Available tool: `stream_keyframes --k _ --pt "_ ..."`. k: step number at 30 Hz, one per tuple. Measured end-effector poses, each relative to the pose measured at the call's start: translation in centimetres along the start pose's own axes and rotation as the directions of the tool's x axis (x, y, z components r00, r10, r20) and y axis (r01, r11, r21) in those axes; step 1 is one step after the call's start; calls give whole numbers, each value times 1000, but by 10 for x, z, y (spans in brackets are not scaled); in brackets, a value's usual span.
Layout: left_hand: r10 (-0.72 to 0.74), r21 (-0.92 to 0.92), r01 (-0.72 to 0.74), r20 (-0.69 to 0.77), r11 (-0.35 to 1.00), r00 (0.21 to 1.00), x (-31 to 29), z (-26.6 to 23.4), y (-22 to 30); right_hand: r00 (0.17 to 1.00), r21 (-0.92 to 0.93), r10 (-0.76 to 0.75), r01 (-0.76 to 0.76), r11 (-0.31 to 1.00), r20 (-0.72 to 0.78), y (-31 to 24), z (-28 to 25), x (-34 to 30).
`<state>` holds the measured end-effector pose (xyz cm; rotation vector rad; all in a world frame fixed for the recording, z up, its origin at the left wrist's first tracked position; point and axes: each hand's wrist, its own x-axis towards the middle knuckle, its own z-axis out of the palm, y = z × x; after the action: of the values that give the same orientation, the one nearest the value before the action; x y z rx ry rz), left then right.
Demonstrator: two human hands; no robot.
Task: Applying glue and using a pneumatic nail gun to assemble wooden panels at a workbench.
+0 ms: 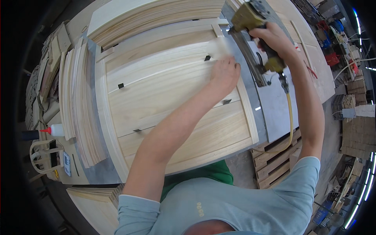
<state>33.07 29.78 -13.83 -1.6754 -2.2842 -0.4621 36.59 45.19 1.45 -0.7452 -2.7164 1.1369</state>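
A yellow-and-black air nail gun point(250, 17) is gripped by my right hand point(274, 39), its long magazine slanting down over the right side of the bench. My left hand point(226, 73) is over the upper right of a pale wooden framed panel point(172, 88), its fingers curled. Just beyond those fingers is a blurred whitish piece point(219, 47) whose kind I cannot make out. Small black tabs point(207, 58) stick up from the seams between the panel's boards. The frame's right stile point(247, 117) runs below my left hand. The nail gun's nose is apart from the panel.
Stacked pale boards point(156, 19) lie behind the panel, and upright strips point(80, 105) stand at its left. A yellow air hose point(291, 121) hangs from the gun past a wooden pallet point(274, 160). A white glue bottle point(56, 130) with a red tip lies at far left.
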Motion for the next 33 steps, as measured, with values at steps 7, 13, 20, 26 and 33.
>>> stream_keyframes --k 7,13,20,26,33 --pt "-10 35 10 -8 999 1000 -2 1 2 996 7 -40 40 999 77 -15 25 64" --pt "6 33 -5 -38 999 999 -1 0 0 994 -53 -51 56 997 99 -1 31 88" --pt "-4 20 3 38 1000 999 5 -4 4 999 40 -53 53 998 12 7 17 67" --pt "-4 -49 10 119 999 993 2 -10 4 989 -11 -113 113 994 -92 16 -28 -58" --pt "149 -69 -151 -40 986 988 -17 -36 5 965 130 232 -217 968 -119 32 -47 -234"
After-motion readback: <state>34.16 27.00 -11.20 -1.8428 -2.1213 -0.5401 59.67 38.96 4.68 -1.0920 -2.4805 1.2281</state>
